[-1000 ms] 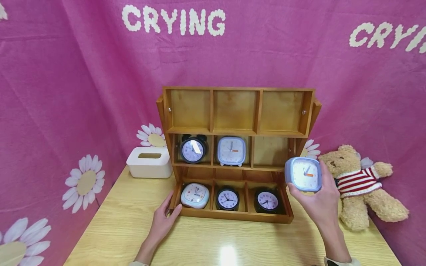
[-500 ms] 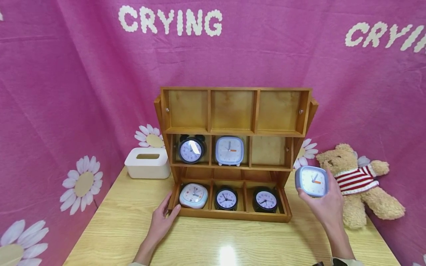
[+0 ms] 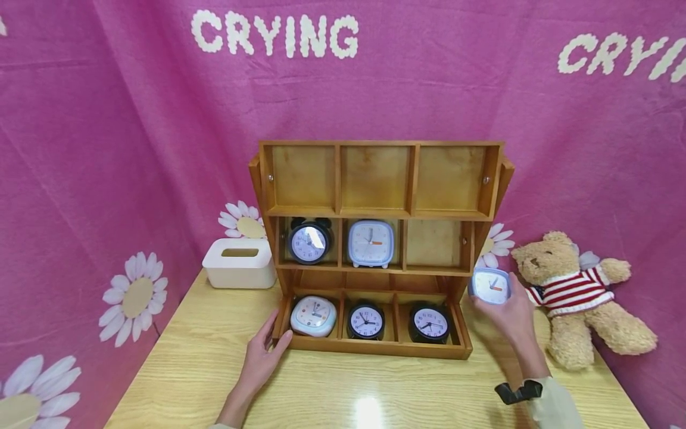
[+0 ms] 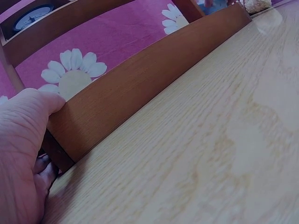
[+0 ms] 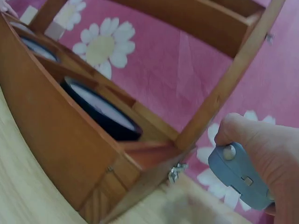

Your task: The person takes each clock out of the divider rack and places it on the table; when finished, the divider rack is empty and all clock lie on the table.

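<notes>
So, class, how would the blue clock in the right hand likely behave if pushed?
The blue clock would probably slide rather than roll, given its squarish body. It looks smooth and hard, so it is likely stiff and perhaps slippery. Held in the right hand alone, it seems fairly light.

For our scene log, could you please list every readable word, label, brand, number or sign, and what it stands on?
"CRYING": white letters on the pink curtain.
"CRYI", cut off at the picture's right edge: same curtain.
Clock in the right hand: numerals too small to read.
Five clocks on the wooden rack: numerals too small or blurred.
</notes>
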Available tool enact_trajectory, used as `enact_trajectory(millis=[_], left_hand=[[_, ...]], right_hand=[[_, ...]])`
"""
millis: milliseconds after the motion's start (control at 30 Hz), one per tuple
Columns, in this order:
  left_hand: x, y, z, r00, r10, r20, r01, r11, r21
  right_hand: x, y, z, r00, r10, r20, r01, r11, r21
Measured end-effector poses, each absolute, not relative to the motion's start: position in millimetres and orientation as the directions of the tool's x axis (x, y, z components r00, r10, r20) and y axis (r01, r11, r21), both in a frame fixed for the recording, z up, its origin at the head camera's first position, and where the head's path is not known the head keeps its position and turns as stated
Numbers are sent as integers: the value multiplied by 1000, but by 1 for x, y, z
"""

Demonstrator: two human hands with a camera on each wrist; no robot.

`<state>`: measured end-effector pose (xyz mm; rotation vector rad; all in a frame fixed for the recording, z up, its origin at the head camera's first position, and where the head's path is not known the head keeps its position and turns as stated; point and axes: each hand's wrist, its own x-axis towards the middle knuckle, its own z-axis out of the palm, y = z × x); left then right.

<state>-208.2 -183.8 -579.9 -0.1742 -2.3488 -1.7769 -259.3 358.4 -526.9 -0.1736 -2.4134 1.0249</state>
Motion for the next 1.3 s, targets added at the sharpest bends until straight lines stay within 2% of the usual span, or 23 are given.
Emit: enact_trajectory(millis=[200,333,533,867,1300], left_hand=[[-208,-183,-581,-964,-17,267,252,283,926],[-208,-183,-581,-968,-18,252,238,274,932],[-207,-184,-582,-971,-23,239,224,276,935],[-209,-184,-582,-971,-20,239,225,258,940],[-210,-183,-584,-967,-30,252,233,290,928]], right_hand=[[-278,365,-540,-877,266,400,-82,737,-670],[-287,368,-547,-886,236,399,-101,741,-663],[-292,369,-555,-918,217,332,-71,735,-675],[-299,373,-555,-934,213,287,-39,737,-675],[-292,369,-556,-907,256,333,-27,756,-655]])
